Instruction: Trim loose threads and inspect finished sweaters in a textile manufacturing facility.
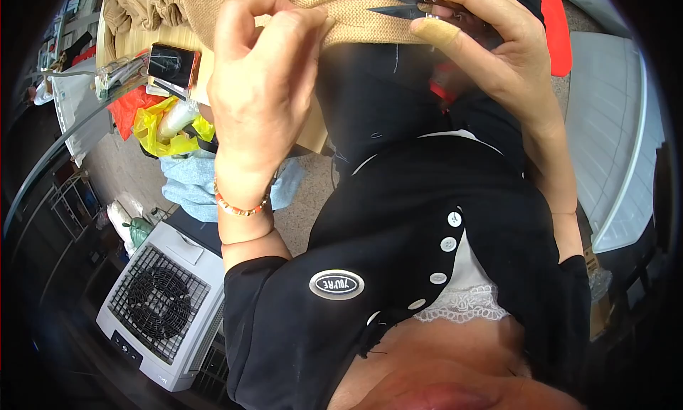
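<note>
A tan knitted fabric lies across the top of the view, its lower edge over my dark-clothed lap. My left hand is closed, thumb and fingertips pinched at the knit near that edge; whether a loose thread is also between them is too small to tell. In my right hand is a pair of thread snips, dark blades apart and pointing left over the fabric. A tan plaster wraps the right thumb. The snips' handle is partly hidden by the fingers. Below the fabric edge hangs a short pale thread.
Bunched tan knitwear lies on a wooden table at upper left. A dark box stands by its edge, near a yellow bag and blue cloth. An air cooler is lower left; a white panel is right.
</note>
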{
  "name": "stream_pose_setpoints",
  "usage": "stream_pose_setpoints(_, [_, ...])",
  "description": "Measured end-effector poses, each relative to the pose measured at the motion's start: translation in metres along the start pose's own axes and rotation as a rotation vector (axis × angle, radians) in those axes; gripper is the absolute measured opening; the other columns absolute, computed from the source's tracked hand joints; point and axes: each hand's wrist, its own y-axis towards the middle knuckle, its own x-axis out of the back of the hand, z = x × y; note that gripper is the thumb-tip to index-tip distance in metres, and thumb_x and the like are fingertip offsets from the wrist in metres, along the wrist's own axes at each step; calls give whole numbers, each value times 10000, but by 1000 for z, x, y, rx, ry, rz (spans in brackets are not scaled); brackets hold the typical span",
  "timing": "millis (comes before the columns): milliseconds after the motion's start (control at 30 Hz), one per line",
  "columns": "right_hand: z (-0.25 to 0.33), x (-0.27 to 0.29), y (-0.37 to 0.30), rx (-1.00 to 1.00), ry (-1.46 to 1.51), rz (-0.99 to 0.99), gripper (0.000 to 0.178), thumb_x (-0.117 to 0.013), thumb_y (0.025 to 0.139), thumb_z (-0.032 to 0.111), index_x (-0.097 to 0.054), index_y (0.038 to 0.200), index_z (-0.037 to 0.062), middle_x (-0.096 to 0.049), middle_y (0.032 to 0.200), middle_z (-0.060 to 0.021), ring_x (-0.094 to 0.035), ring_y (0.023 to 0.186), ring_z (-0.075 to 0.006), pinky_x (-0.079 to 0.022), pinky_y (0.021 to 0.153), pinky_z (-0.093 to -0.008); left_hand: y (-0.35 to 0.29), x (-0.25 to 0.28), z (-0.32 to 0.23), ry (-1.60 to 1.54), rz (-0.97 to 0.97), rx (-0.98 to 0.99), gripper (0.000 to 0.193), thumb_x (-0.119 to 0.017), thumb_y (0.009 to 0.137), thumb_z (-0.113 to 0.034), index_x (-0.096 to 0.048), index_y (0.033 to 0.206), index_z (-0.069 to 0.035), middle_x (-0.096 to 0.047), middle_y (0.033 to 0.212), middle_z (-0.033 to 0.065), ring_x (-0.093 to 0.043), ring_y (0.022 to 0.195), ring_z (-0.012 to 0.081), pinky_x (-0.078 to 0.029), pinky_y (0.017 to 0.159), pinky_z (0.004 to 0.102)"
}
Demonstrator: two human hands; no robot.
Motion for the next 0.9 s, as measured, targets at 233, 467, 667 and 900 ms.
stream_pose_setpoints(233, [3, -5, 0, -68, 18, 53, 347, -773, 800, 0, -688, 1135, -36, -582, 754, -18, -511, 661, -101, -396, 575, -241, -19, -21, 1, -76, -239, 73, 149, -765, 815, -11, -694, 942, -43, -610, 988, 101, -628, 811, 189, -523, 679, 292])
stream_pose_setpoints(467, [3, -9, 8, 134, -146, 56, 377, -798, 767, 44, -707, 1131, 4, -548, 711, -16, -517, 649, -162, -416, 618, -285, -35, -40, 12, -160, -368, 29, 116, -711, 908, -62, -655, 1000, -19, -582, 1072, 104, -606, 927, 143, -540, 727, 237])
stream_pose_setpoints(667, [6, -9, 15, 224, -300, 93, 370, -800, 765, 87, -710, 1120, 31, -521, 709, -27, -518, 645, -191, -414, 606, -304, -37, -54, 10, -183, -499, 40, 156, -714, 891, -79, -621, 1012, -46, -607, 1027, 116, -621, 932, 226, -527, 794, 306])
stream_pose_setpoints(900, [20, -15, 21, 205, -426, 86, 312, -801, 759, 150, -711, 1044, 63, -541, 745, -41, -573, 677, -219, -455, 599, -322, -35, -63, 15, -147, -563, -36, 160, -676, 935, -133, -574, 1030, -56, -614, 1026, 117, -602, 944, 227, -516, 812, 312])
